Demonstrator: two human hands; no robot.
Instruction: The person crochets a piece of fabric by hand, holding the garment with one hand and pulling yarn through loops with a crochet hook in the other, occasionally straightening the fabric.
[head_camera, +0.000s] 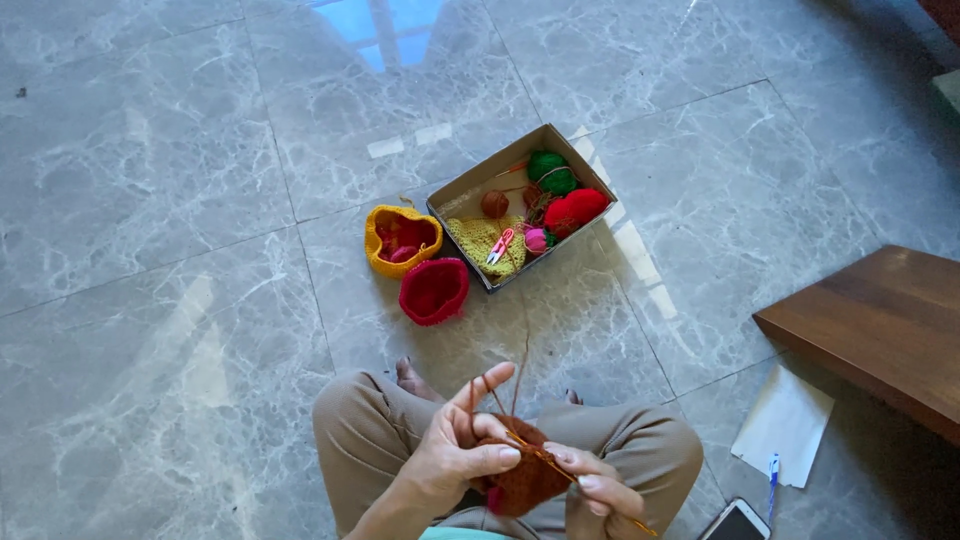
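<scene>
Brown crochet work (525, 478) sat over the lap, pinched in the left hand (455, 455), forefinger raised with yarn (520, 375) looped over it. Right hand (600, 490) fingers closed on the hook (560, 470).

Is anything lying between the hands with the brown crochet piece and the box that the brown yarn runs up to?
Nothing visible does. The brown yarn runs from the brown crochet piece, held by left hand and right hand, over bare floor toward the cardboard box; the red basket sits left of its path.
</scene>
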